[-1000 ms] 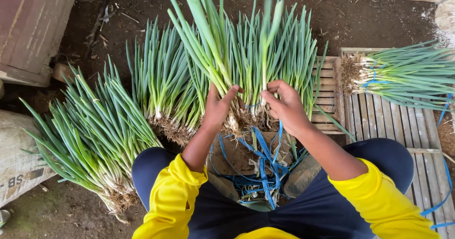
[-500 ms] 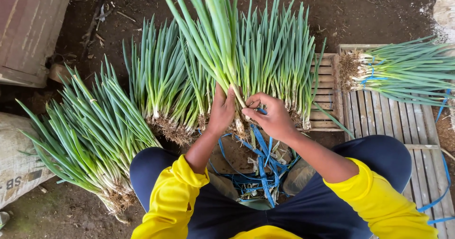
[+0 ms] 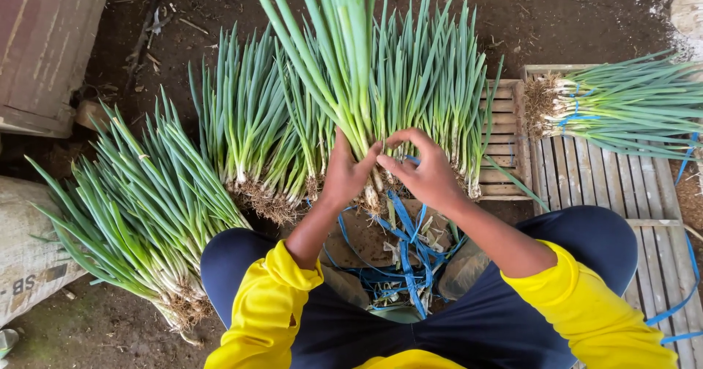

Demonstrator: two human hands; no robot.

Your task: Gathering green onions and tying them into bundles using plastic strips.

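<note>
My left hand (image 3: 344,171) grips a bunch of green onions (image 3: 337,54) near its white base, leaves pointing away from me. My right hand (image 3: 428,171) meets it at the same spot, fingers pinching a blue plastic strap (image 3: 406,226) against the bunch. More blue straps hang in a tangle between my knees. Yellow sleeves cover both forearms.
Loose green onion bunches lie on the dirt: one pile at the left (image 3: 139,208), others at centre (image 3: 249,127) and behind the hands (image 3: 439,83). A tied bundle (image 3: 630,105) rests on a wooden slatted pallet (image 3: 637,193) at the right. A sack (image 3: 25,266) sits at the far left.
Both hands have closed in together on the base of the bunch. The right hand has brought the blue strap up against it.
</note>
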